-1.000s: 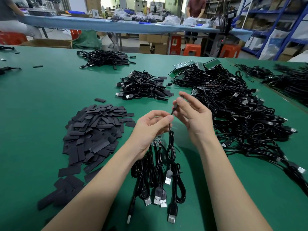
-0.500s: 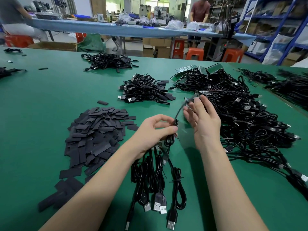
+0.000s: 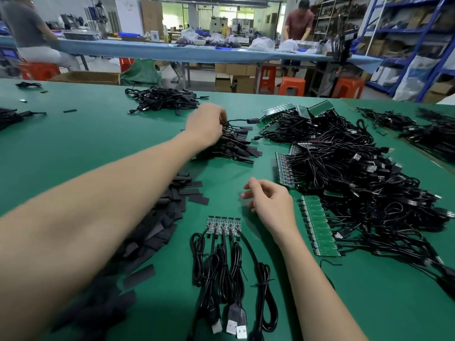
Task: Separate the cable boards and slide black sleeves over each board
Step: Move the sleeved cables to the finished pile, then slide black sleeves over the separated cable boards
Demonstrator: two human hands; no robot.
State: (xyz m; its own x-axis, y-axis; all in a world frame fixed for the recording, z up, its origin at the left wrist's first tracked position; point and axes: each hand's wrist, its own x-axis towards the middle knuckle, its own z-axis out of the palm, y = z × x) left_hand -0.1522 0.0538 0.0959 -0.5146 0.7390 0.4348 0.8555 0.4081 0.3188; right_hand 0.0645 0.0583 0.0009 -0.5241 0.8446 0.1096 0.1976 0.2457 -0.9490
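My left hand (image 3: 206, 124) is stretched out to the pile of sleeved cables (image 3: 236, 147) at the middle of the green table; its fingers are curled round a black cable whose sleeved end (image 3: 251, 120) sticks out to the right. My right hand (image 3: 270, 205) hovers low over the table, fingers loosely curled, holding nothing. Just left of it lies a short strip of joined green boards (image 3: 222, 225), their coiled USB cables (image 3: 229, 279) trailing toward me. A heap of flat black sleeves (image 3: 157, 230) lies partly under my left forearm.
A large tangle of cables with board strips (image 3: 357, 180) fills the right side, with a green board panel (image 3: 320, 225) at its near edge. Another cable pile (image 3: 162, 100) lies at the far side. People work at a long blue table (image 3: 221, 54) behind.
Both hands held one cable in front of me before. My left hand has since carried it forward to the far pile, and my right hand has let go and dropped toward the table.
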